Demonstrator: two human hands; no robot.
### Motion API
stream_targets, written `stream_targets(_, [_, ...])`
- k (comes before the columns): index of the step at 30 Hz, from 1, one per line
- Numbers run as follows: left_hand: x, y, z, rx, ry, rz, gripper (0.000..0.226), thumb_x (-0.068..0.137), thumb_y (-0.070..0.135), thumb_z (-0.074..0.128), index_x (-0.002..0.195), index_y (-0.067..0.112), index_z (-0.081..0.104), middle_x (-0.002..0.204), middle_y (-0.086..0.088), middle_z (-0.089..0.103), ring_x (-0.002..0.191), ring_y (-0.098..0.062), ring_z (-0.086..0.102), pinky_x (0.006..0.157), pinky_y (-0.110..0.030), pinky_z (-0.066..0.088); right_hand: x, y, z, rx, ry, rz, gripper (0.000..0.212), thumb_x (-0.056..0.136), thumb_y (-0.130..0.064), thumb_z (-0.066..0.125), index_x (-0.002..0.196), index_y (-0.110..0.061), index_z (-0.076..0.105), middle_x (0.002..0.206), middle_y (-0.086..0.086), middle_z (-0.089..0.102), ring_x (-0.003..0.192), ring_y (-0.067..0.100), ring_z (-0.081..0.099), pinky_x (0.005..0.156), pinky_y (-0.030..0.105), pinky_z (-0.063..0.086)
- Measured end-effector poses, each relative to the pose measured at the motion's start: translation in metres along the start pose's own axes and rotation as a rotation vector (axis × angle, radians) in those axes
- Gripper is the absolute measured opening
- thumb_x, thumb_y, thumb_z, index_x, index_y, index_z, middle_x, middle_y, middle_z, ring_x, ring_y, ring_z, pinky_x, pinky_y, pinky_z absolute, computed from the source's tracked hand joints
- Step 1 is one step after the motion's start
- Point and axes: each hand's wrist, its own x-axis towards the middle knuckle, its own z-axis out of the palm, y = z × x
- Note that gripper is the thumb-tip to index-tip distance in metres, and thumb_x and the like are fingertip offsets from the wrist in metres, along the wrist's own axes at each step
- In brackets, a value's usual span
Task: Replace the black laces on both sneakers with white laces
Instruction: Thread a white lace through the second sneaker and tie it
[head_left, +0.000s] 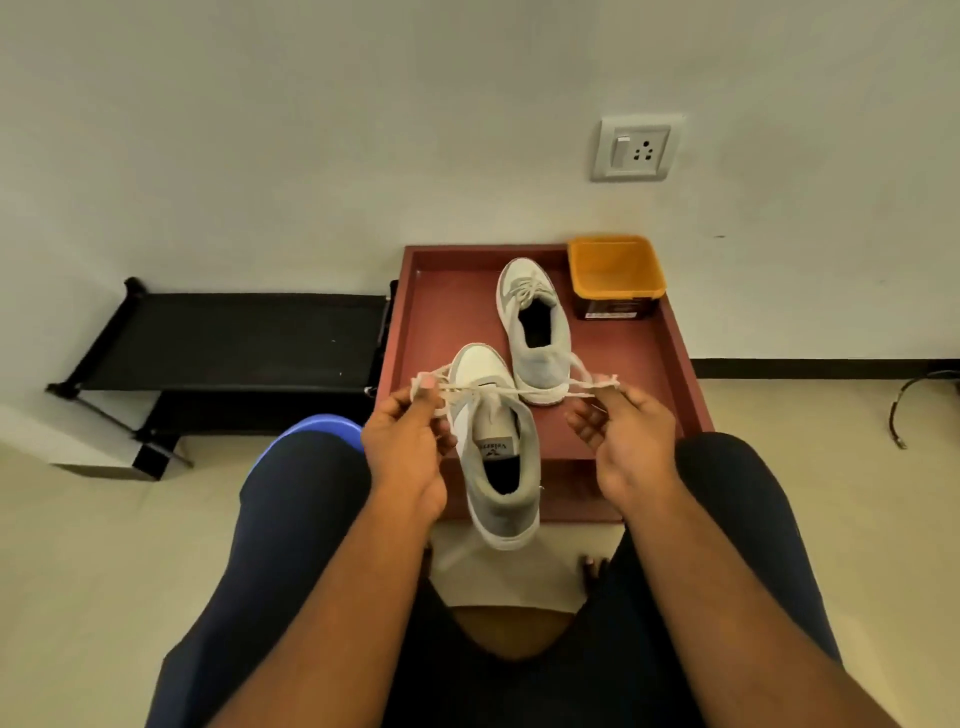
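Between the two hands, a white lace (470, 395) stretches taut across the near sneaker (496, 447), whose heel hangs over the front edge of the red tray-like surface (441, 312). The left hand (405, 447) pinches one end of the lace with curled fingers; the right hand (623, 431) pinches the other end between thumb and forefinger. Both grips are closed on the lace, not on the shoe.

Judging by this, the step in hand is tightening or tying off the white lace on the second shoe, so the task looks nearly done. The next move calls for an even pull on both ends, then crossing them into a knot.

Beyond the grips stands the far sneaker (535, 327), already laced white.

Count: one surface, two sneakers, one orange tub (615, 275) past the right grip, two white laces. No black laces are visible.
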Motion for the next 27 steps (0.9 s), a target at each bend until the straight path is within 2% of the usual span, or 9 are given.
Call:
stream_targets(5, [0.017, 0.028, -0.031, -0.081, 0.177, 0.055, 0.014, 0.089, 0.027, 0.068, 0.093, 0.014, 0.065, 0.064, 0.002, 0.059, 0.045, -0.005, 0.044, 0.043, -0.022, 0.043, 0.008, -0.003, -0.011, 0.083, 0.055, 0.009, 0.004, 0.090, -0.008, 0.064, 0.094, -0.010, 0.065, 0.073, 0.005, 0.065, 0.061, 0.011, 0.060, 0.059, 0.026, 0.055])
stream_targets(9, [0.043, 0.046, -0.040, -0.030, 0.284, 0.194, 0.018, 0.091, 0.030, 0.066, 0.105, 0.021, 0.070, 0.090, 0.001, 0.068, 0.061, -0.007, 0.055, 0.048, -0.022, 0.047, 0.016, -0.001, -0.015, 0.111, 0.080, 0.025, 0.008, 0.091, -0.008, 0.062, 0.097, -0.013, 0.065, 0.075, 0.003, 0.066, 0.059, 0.009, 0.057, 0.054, 0.023, 0.050])
stream_targets(13, [0.078, 0.063, -0.042, 0.231, 0.157, 0.324, 0.043, 0.094, 0.005, 0.057, 0.133, 0.024, 0.056, 0.121, -0.001, 0.064, 0.095, -0.012, 0.064, 0.076, -0.027, 0.058, 0.028, 0.000, -0.020, 0.173, 0.075, 0.022, 0.013, 0.093, -0.003, 0.056, 0.098, -0.014, 0.061, 0.086, 0.009, 0.069, 0.061, 0.011, 0.059, 0.057, 0.024, 0.051])
stream_targets(15, [0.091, 0.070, -0.037, 0.455, 0.050, 0.396, 0.051, 0.094, -0.003, 0.052, 0.137, 0.024, 0.051, 0.142, -0.002, 0.050, 0.119, -0.015, 0.056, 0.099, -0.030, 0.049, 0.035, 0.000, -0.018, 0.158, 0.023, 0.009, 0.016, 0.094, 0.000, 0.053, 0.104, -0.012, 0.059, 0.093, 0.013, 0.070, 0.068, 0.015, 0.064, 0.061, 0.026, 0.055])
stream_targets(18, [0.087, 0.068, -0.021, 0.880, -0.085, 0.496, 0.053, 0.093, 0.004, 0.056, 0.141, 0.026, 0.047, 0.153, -0.001, 0.034, 0.132, -0.017, 0.042, 0.108, -0.032, 0.039, 0.039, 0.002, -0.008, 0.046, -0.114, 0.012, 0.018, 0.097, 0.000, 0.048, 0.110, -0.010, 0.056, 0.094, 0.019, 0.070, 0.076, 0.023, 0.070, 0.069, 0.033, 0.059])
stream_targets(20, [0.070, 0.048, -0.009, 0.833, -0.261, 0.429, 0.045, 0.093, 0.004, 0.057, 0.134, 0.022, 0.055, 0.134, 0.001, 0.054, 0.111, -0.012, 0.059, 0.090, -0.026, 0.053, 0.036, 0.005, -0.001, -0.188, -0.199, -0.030, 0.014, 0.100, -0.010, 0.047, 0.111, -0.015, 0.055, 0.084, 0.017, 0.071, 0.066, 0.023, 0.067, 0.063, 0.033, 0.059])
stream_targets(22, [0.042, 0.018, 0.000, 0.746, -0.427, 0.300, 0.038, 0.092, 0.000, 0.056, 0.127, 0.015, 0.061, 0.109, 0.001, 0.065, 0.078, -0.007, 0.062, 0.057, -0.013, 0.052, 0.031, 0.011, 0.004, -0.461, -0.268, -0.083, 0.011, 0.101, -0.020, 0.047, 0.108, -0.017, 0.055, 0.074, 0.014, 0.071, 0.055, 0.021, 0.062, 0.055, 0.032, 0.055])
stream_targets(24, [0.020, -0.013, 0.005, 0.755, -0.524, 0.221, 0.037, 0.092, 0.005, 0.061, 0.127, 0.016, 0.059, 0.095, 0.000, 0.065, 0.068, -0.012, 0.061, 0.049, -0.012, 0.046, 0.029, 0.020, 0.007, -0.633, -0.338, -0.132, 0.012, 0.098, -0.027, 0.053, 0.102, -0.017, 0.057, 0.072, 0.013, 0.069, 0.057, 0.024, 0.062, 0.054, 0.034, 0.053])
stream_targets(27, [0.010, -0.030, 0.010, 0.702, -0.584, 0.058, 0.038, 0.092, 0.016, 0.063, 0.128, 0.024, 0.055, 0.076, -0.011, 0.062, 0.052, -0.018, 0.054, 0.046, -0.025, 0.047, 0.030, 0.026, 0.010, -0.727, -0.414, -0.228, 0.019, 0.086, -0.043, 0.067, 0.097, -0.033, 0.055, 0.081, 0.009, 0.069, 0.075, 0.028, 0.069, 0.068, 0.042, 0.057])
